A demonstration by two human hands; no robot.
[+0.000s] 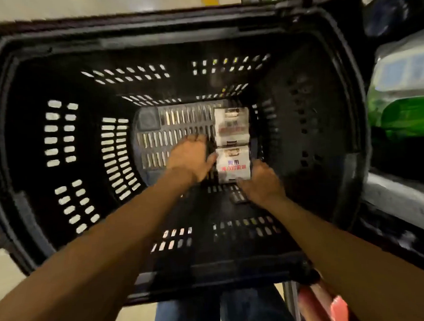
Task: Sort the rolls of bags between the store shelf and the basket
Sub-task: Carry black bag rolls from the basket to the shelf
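Two white wrapped packs of bag rolls lie end to end on the floor of the basket [150, 33], against its right wall. The near pack [233, 165] carries red and blue print on its top face. The far pack [231, 125] touches its far end and looks alike, though motion blur hides the details. Both look flat-sided and lightly wrapped, so they should lift easily as blocks.

The left hand [191, 159] hangs just left of the near pack, fingers loosely spread and holding nothing, with the thumb at the pack's left edge. The right hand [261, 182] cups the pack's near right corner, thumb along the near edge and fingers up the right side. The blur makes it impossible to tell whether it grips or only touches.

The step in hand looks like taking hold of the near pack, or settling it in place. A lift next would call for both hands closing on its long sides and raising it clear of the deep black walls.

The store shelf [401, 189] stands just right of the basket, carrying green packs [400, 116].
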